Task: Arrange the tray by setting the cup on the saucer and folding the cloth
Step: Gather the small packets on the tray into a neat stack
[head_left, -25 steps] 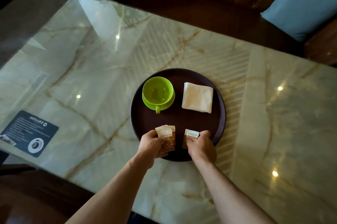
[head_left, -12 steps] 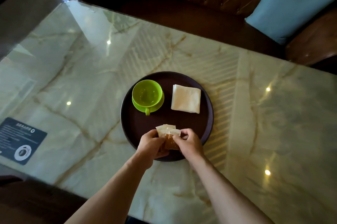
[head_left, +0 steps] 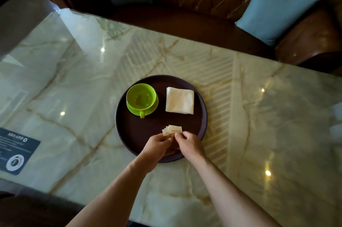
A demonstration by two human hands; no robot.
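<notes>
Paper sachets (head_left: pixel 172 131), fanned toward 12 o'clock at the tray's (head_left: pixel 200 125) 6 o'clock edge, are pinched by both the left hand (head_left: pixel 157 145) and right hand (head_left: pixel 189 143).

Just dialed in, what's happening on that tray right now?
A person is working over a round dark tray on a marble table. The left hand and right hand are pinching a small bunch of paper packets together at the tray's near edge. The green cup already sits on its saucer, and the white cloth lies folded beside it.
</notes>
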